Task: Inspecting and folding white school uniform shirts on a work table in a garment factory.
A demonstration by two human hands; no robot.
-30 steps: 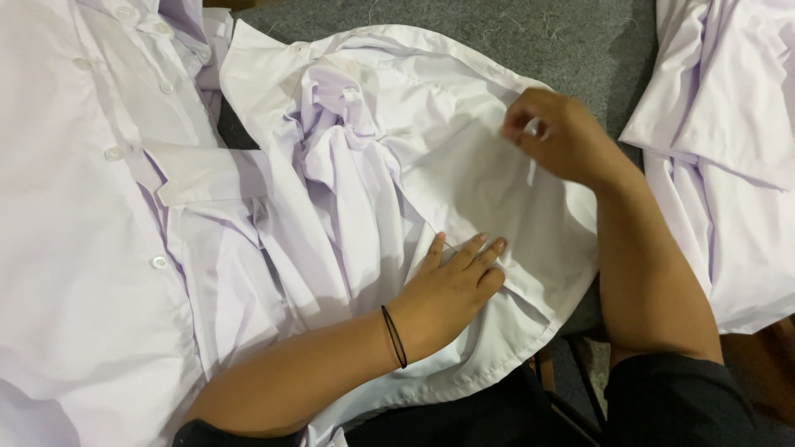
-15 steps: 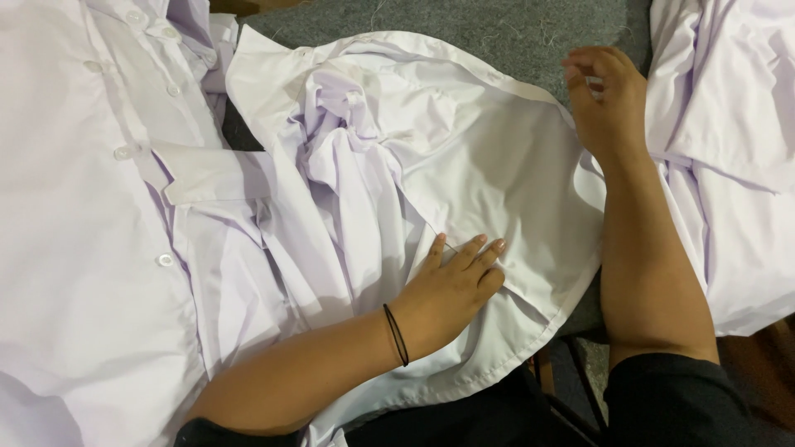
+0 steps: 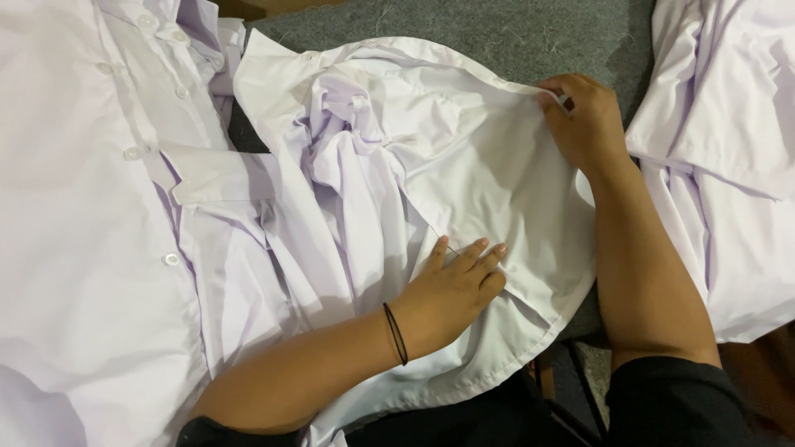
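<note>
A white shirt (image 3: 464, 165) lies crumpled in the middle of a grey felt-like surface (image 3: 464, 33), its hemmed edge curving along the near side and its far edge running toward the right; the left hand (image 3: 451, 294) rests flat on the near part of the cloth, fingers spread and released, pressing it down, with a thin black band (image 3: 396, 333) around the wrist; the right hand (image 3: 584, 120) pinches the far right edge of the same shirt between thumb and fingers, lifting it slightly.

Open surface shows only at the far side, above the shirt, and in a narrow strip near the right forearm; to the left a buttoned white shirt (image 3: 99, 232) spreads wide and overlaps the middle one, its collar and button row toward the far left, so that side is closed off; to the right another white garment (image 3: 729, 165) lies just beside the right wrist, leaving little gap; near the bottom edge dark clothing (image 3: 679, 406) of the person borders the hem.
</note>
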